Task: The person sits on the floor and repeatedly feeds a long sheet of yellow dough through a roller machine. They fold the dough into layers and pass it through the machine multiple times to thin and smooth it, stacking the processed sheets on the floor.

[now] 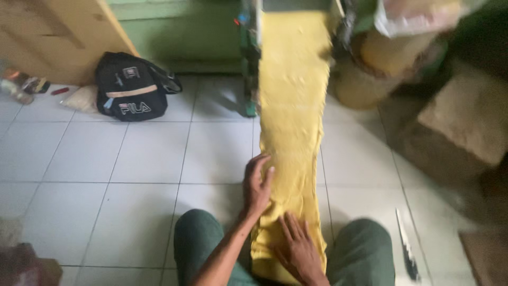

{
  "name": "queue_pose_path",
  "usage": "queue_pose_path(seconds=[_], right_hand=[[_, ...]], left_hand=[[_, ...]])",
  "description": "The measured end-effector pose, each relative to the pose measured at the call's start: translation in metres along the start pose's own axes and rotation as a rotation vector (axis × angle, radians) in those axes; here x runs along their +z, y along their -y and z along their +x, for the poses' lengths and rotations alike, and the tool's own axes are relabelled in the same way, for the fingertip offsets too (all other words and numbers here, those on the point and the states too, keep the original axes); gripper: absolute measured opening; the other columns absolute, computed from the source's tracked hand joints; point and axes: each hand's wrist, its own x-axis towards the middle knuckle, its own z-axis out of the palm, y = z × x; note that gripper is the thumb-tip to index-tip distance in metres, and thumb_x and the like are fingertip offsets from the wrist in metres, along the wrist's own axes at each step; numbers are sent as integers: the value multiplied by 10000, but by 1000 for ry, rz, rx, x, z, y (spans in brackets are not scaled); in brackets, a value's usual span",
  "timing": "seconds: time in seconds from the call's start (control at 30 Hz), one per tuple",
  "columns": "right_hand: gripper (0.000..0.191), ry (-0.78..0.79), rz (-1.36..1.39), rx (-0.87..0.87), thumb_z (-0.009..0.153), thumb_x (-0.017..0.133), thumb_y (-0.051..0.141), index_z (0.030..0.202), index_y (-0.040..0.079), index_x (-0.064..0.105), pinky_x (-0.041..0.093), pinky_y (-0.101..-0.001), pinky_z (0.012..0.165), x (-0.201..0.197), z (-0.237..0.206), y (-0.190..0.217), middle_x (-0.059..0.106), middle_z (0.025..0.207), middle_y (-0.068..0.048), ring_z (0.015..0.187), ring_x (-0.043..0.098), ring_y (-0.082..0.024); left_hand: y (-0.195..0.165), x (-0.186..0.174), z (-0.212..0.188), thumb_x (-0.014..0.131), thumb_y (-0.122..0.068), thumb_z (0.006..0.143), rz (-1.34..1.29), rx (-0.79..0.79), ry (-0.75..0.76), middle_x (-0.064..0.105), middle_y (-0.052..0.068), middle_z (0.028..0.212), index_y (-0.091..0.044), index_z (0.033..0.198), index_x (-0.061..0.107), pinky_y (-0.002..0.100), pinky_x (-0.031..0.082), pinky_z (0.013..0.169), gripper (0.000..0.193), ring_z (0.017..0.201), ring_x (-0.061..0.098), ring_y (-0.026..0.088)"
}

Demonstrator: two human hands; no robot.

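A long yellow sheet of dough [292,106] hangs down from a green machine [248,58] at the top and runs toward my lap. My left hand [257,182] grips the sheet's left edge, fingers curled on it. Lower down, my right hand [299,249] lies flat on the sheet with fingers spread, pressing it between my knees [201,238], which are in green trousers.
A black backpack [132,95] lies on the white tiled floor [132,169] at the upper left, beside a wooden board [58,32] and small items. A knife [406,249] lies on the floor at the right. Brown sacks and boxes [460,116] crowd the right side.
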Motion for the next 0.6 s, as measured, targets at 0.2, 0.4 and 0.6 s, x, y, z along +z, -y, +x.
queue_pose_path(seconds=[0.2,0.4,0.6], right_hand=[[542,125,386,-39,809,753,181,1307,19,615,486,-452,1039,-13,1,-65,645,1340,-205,1237,611,-385],[337,-199,707,484,974,656,301,1207,74,746,581,-378,822,-31,35,-174,795,1103,-107,951,719,-237],[455,-251,272,400,1013,594,310,1407,83,589,504,-432,1019,-13,141,-307,581,1452,-161,1221,612,-358]], left_hand=[[-25,16,-87,586,-198,1035,254,206,354,508,143,1576,-120,1402,634,481,334,1215,378,1488,423,332],[-2,2,-161,665,-287,955,432,192,480,406,181,1610,-111,1477,554,555,243,1197,562,1501,332,401],[87,5,-216,656,-434,888,516,230,686,360,237,1569,-88,1481,495,663,194,1110,705,1458,300,433]])
